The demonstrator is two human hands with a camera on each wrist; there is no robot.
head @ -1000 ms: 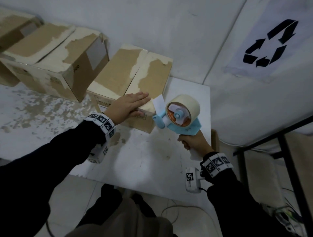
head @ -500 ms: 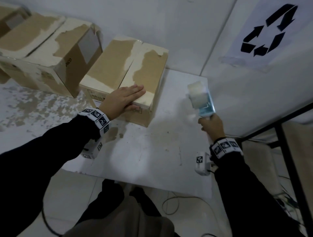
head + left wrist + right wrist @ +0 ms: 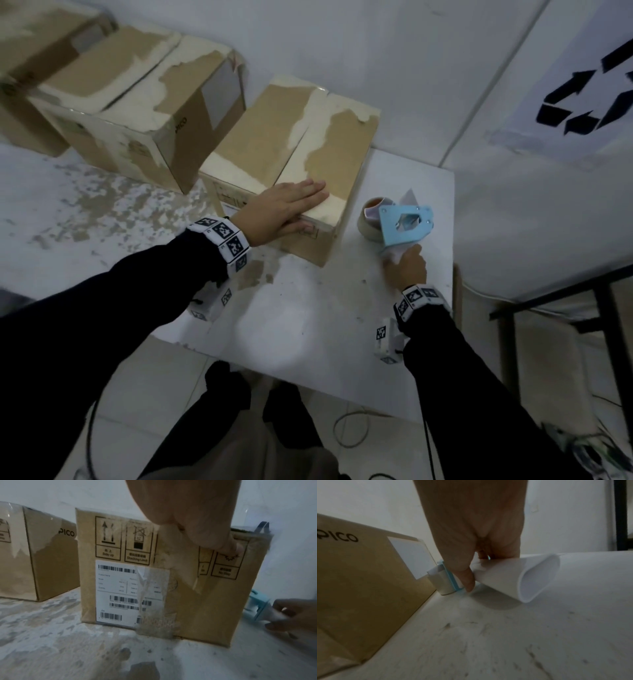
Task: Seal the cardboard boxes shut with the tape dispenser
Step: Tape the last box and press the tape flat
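The nearest cardboard box (image 3: pixel 329 147) stands on the white table (image 3: pixel 308 308), its flaps down and its top patched with pale torn tape. My left hand (image 3: pixel 284 209) lies flat on its near right corner, fingers straight, with the thumb (image 3: pixel 224 543) over the front face above the label. Just right of the box, the light-blue tape dispenser (image 3: pixel 406 222) lies on its side on the table. My right hand (image 3: pixel 407 267) grips its white handle (image 3: pixel 513 577), fingers curled round it. The tape roll (image 3: pixel 443 581) sits close to the box's side wall (image 3: pixel 359 581).
A second box (image 3: pixel 144 113) and a third box (image 3: pixel 34 51) stand in a row to the left against the wall. A recycling sign (image 3: pixel 589 102) hangs at the right. A black metal frame (image 3: pixel 565 301) stands past the table's right edge. Cables (image 3: pixel 352 428) lie on the floor.
My right hand swung the dispenser away from the box's front corner to the right and lowered it on to the table beside the box. The left hand stayed flat on the box.
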